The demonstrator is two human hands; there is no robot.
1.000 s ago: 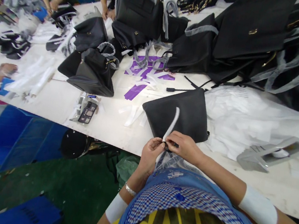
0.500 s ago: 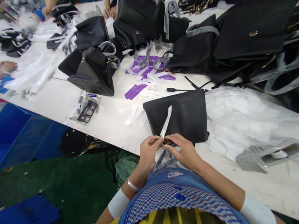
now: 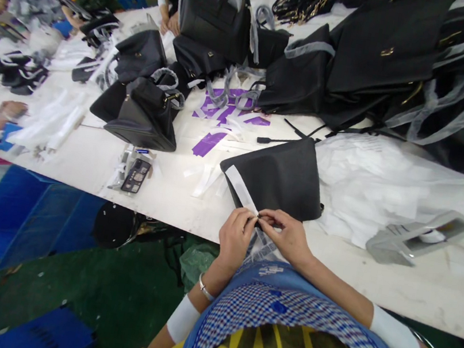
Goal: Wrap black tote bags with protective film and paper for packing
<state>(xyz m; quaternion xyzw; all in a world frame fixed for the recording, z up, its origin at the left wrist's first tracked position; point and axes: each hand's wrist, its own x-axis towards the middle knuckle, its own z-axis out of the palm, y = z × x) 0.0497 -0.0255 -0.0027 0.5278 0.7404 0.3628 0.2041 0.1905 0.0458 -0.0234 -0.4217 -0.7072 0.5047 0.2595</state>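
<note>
My left hand (image 3: 235, 235) is closed in a pinch on the lower end of a narrow white strip (image 3: 242, 188). From my fingertips the strip slants up to the left, across the near left edge of a flat black pouch (image 3: 285, 173). My right hand (image 3: 289, 236) is closed too, its thumb and fingertips meeting my left fingers. A small dark piece shows between them, too hidden to name. The pouch lies on the white table just beyond both hands. Below them, clear plastic (image 3: 262, 247) hangs at the blue apron.
Black handbags (image 3: 137, 110) stand at left, with more bags (image 3: 385, 51) heaped at back right. A phone (image 3: 136, 176) lies near the table edge, by purple strips (image 3: 209, 143). White wrapping (image 3: 357, 181) and a grey plastic sleeve (image 3: 396, 242) lie at right. Co-workers' hands show beyond.
The white strip has swung from nearly upright to a leftward slant, now showing its broad face. My hands stay together at almost the same place, with the fingers slightly shifted.
</note>
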